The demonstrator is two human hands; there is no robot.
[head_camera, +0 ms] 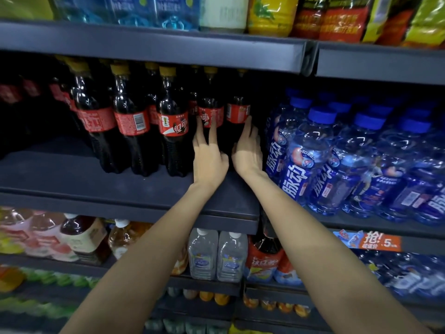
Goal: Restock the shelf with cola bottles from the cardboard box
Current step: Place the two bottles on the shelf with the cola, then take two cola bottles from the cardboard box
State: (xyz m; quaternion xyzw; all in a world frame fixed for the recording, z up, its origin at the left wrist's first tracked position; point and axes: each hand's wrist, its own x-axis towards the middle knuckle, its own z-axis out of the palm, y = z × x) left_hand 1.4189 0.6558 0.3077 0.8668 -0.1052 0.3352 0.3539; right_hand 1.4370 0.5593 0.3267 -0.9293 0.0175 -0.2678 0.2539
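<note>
At nine o'clock the dark shelf (pixel 72 179) has bare board in front, with cola bottles (pixel 131 121) standing upright in rows behind: dark liquid, red labels, yellow caps. Toward centre, my left hand (pixel 209 157) lies with fingers spread flat against a cola bottle (pixel 210 109), not closed around it. Just beside it, my right hand (pixel 248 153) rests open-palmed against the side of the end bottle (pixel 238 112), fingers extended upward to its label. At three o'clock, blue-capped drink bottles (pixel 310 150) stand packed on the adjoining shelf, close beside my right hand.
</note>
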